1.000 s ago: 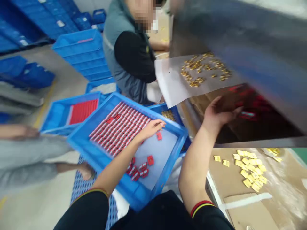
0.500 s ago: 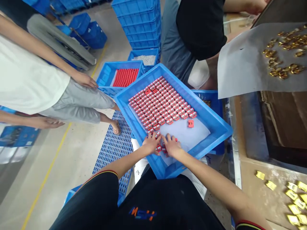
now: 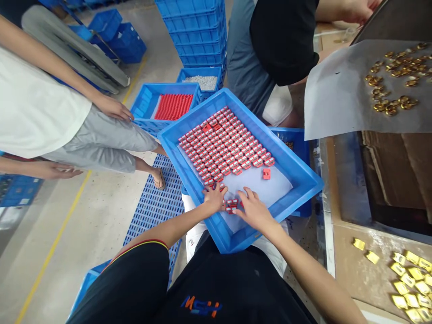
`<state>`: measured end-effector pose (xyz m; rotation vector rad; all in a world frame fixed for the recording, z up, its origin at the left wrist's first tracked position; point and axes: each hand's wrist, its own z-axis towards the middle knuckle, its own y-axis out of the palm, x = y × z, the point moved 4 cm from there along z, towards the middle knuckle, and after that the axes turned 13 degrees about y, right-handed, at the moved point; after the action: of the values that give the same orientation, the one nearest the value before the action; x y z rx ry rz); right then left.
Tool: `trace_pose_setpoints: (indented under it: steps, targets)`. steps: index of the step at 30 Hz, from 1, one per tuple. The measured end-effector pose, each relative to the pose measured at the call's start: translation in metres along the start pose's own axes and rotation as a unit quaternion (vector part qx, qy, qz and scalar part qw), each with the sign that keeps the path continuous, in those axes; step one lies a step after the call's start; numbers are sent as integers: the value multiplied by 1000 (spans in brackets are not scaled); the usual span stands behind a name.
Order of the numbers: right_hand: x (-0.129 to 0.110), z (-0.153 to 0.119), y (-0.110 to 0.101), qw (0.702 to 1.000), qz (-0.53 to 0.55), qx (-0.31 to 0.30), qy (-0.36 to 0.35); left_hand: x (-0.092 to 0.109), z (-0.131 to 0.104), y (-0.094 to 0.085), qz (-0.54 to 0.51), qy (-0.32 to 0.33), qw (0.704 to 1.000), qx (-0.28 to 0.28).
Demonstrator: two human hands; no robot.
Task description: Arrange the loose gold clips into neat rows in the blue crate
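A blue plastic tray [image 3: 286, 155] lies tilted across my lap, lined with a white sheet [image 3: 278, 182]. Staggered rows of small red blocks with pale tops [image 3: 226, 144] cover its far and left part. My left hand [image 3: 213, 199] is at the near end of these rows, its bent fingertips closed around a red block partly hidden by them. To its right, my right hand [image 3: 254, 210] reaches over the sheet with thumb and fingers apart. Between the hands sits a small group of red blocks [image 3: 231, 206]. One loose red block [image 3: 266, 173] lies apart on the sheet.
A person in a white shirt [image 3: 40, 108] stands at left beside a blue crate of red parts [image 3: 173, 106]. Another person in black [image 3: 283, 40] sits ahead, near stacked blue crates [image 3: 195, 31]. Gold-coloured pieces [image 3: 410, 279] lie on the right-hand table.
My right hand has moved right, away from my left hand, and its fingers have spread, uncovering the small group of red blocks. My left hand has stayed near the row end.
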<state>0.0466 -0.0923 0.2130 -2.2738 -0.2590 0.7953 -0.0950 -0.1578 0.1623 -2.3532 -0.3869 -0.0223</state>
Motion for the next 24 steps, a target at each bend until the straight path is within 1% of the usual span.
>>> trace_pose_setpoints:
  steps: [2,3,4,6,9,12,14,16,17,19,21,22,23,24]
  targets:
    - [15,-23,-18,991,108,44,-65,1,-2,-3,11,24,1000,-1]
    - [25,-37,-25,982,159,64,-85,2,-3,-5,23,40,999,-2]
    - [36,-50,-30,971,202,87,-88,4,-4,-5,33,58,998,-5]
    - [58,-74,-34,953,263,139,-65,9,-4,-6,42,88,995,-12]
    - [86,-99,-26,931,305,197,-19,17,0,-8,45,107,993,-8]
    - [109,-113,-15,912,326,246,24,26,9,-14,74,136,988,8]
    - [125,-121,-11,896,332,291,52,31,15,-18,90,165,982,13]
    - [144,-131,-9,873,332,348,83,32,20,-23,86,180,979,37]
    - [154,-136,-8,860,329,376,100,31,22,-27,73,180,979,61]
    - [175,-148,-6,832,323,430,135,29,28,-41,17,181,976,120]
    - [192,-157,-4,804,326,470,164,37,33,-66,-71,208,959,179]
    - [199,-160,-3,792,332,483,173,46,35,-82,-117,232,944,205]
    - [204,-161,-3,782,338,492,179,62,37,-102,-158,260,924,230]
    - [207,-162,-2,778,342,496,182,83,38,-124,-188,291,904,251]
